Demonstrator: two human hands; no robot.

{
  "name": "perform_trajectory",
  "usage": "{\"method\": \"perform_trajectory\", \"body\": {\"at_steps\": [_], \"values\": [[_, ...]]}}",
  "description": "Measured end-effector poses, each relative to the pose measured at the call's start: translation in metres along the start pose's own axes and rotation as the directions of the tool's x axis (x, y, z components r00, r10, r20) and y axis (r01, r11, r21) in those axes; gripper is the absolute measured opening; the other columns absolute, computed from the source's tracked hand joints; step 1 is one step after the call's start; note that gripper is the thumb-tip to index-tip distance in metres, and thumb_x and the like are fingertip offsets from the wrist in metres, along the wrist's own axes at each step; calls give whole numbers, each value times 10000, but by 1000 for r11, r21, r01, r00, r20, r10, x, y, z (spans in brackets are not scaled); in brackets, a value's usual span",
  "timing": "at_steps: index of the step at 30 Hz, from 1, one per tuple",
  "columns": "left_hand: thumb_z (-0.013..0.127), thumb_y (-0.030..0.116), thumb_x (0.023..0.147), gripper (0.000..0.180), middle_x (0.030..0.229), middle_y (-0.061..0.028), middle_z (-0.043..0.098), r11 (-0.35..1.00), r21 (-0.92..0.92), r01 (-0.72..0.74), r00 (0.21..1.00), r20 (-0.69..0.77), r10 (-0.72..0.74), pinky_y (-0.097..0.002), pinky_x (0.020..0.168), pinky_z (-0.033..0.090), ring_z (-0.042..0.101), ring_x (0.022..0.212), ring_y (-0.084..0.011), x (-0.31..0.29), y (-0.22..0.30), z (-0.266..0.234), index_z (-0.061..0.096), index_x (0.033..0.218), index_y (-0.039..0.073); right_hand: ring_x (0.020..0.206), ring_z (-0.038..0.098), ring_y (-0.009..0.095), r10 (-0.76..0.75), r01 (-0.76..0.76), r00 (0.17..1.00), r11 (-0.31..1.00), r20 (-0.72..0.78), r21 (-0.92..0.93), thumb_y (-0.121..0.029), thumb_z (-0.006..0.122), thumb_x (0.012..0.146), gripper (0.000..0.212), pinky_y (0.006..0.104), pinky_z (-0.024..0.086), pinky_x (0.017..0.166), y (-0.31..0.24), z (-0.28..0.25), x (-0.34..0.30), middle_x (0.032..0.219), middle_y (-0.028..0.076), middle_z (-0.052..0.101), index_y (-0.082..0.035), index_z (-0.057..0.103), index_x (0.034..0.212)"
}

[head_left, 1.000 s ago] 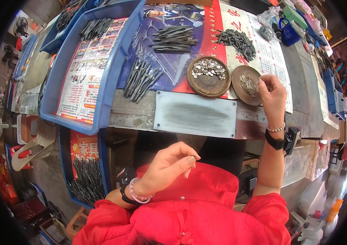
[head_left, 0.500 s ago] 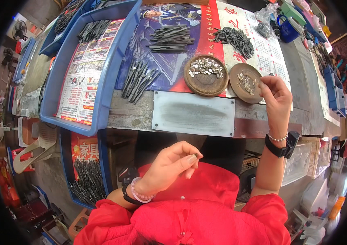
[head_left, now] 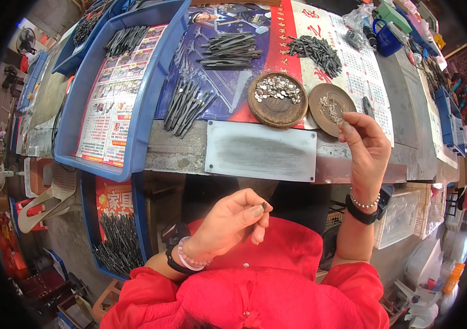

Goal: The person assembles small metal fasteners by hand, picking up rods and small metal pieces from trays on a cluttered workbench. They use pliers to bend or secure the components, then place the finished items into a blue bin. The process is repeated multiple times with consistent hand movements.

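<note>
My left hand (head_left: 234,219) is closed in a pinch above my lap, with the tip of a small dark piece (head_left: 264,205) showing between thumb and forefinger. Thumb and fingers of my right hand (head_left: 366,143) are pinched together at the near right edge of a shallow brown dish (head_left: 319,119). Whatever that pinch holds is too small to make out. Thin brass-coloured pins (head_left: 330,108) lie in this dish. Beside it, a round wooden bowl (head_left: 277,119) contains shiny silvery discs (head_left: 277,89).
Dark metal blade-like pieces lie in a left pile (head_left: 188,109), a middle pile (head_left: 230,52) and a right pile (head_left: 317,55). A white plate with a grey smear (head_left: 261,152) is fixed at the bench edge. Left stands a blue tray (head_left: 141,118); a small black tool (head_left: 368,107) lies right.
My right hand has drawn left and a little nearer, uncovering the small black tool on the paper. My left hand has barely shifted, still pinching.
</note>
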State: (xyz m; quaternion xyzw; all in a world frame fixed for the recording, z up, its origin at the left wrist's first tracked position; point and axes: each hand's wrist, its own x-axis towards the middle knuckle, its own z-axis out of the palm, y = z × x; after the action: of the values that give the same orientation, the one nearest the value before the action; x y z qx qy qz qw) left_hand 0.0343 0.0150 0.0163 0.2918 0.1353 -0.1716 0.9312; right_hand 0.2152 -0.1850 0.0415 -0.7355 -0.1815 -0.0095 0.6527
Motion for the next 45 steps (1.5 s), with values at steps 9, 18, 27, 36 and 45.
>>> {"method": "perform_trajectory", "body": {"at_steps": [9, 18, 27, 36, 45], "values": [[558, 145, 966, 129, 830, -104, 599, 999, -33, -14, 1000, -2, 14, -276, 541, 472, 574, 621, -166, 0, -4, -3, 566, 996, 19, 732, 606, 107, 35, -39, 999, 985, 22, 169, -2, 615, 904, 122, 228, 498, 687, -4, 16, -13, 868, 83, 654, 57, 607, 1011], [547, 141, 973, 122, 813, -91, 585, 999, -42, -26, 999, -21, 25, -269, 566, 463, 557, 628, -149, 1, -4, -5, 552, 1010, 25, 701, 598, 115, 155, -197, 977, 915, 147, 351, -19, 619, 906, 92, 233, 492, 661, -5, 33, -27, 839, 96, 646, 41, 572, 958], [532, 126, 980, 115, 842, -53, 596, 997, -78, -30, 999, 18, 32, -238, 597, 465, 557, 665, -121, 0, -5, -11, 571, 1034, 31, 709, 606, 118, 187, -242, 966, 896, 178, 373, -24, 625, 903, 95, 239, 499, 665, -11, 36, -32, 837, 99, 648, 34, 570, 955], [522, 125, 985, 118, 845, -55, 595, 996, -86, -38, 999, 21, 39, -235, 594, 457, 552, 665, -115, 1, -8, -12, 566, 1044, 32, 701, 606, 110, 209, -286, 948, 890, 239, 356, -26, 624, 905, 85, 231, 499, 644, -12, 43, -41, 830, 88, 650, 26, 571, 946], [527, 135, 985, 123, 843, -50, 591, 995, -92, -27, 1000, 14, 28, -227, 593, 449, 548, 664, -107, 1, -9, -12, 564, 1046, 36, 687, 580, 66, 272, -376, 910, 861, 314, 342, -42, 644, 890, 78, 200, 477, 617, -14, 57, -53, 823, 39, 644, -2, 585, 924]]}}
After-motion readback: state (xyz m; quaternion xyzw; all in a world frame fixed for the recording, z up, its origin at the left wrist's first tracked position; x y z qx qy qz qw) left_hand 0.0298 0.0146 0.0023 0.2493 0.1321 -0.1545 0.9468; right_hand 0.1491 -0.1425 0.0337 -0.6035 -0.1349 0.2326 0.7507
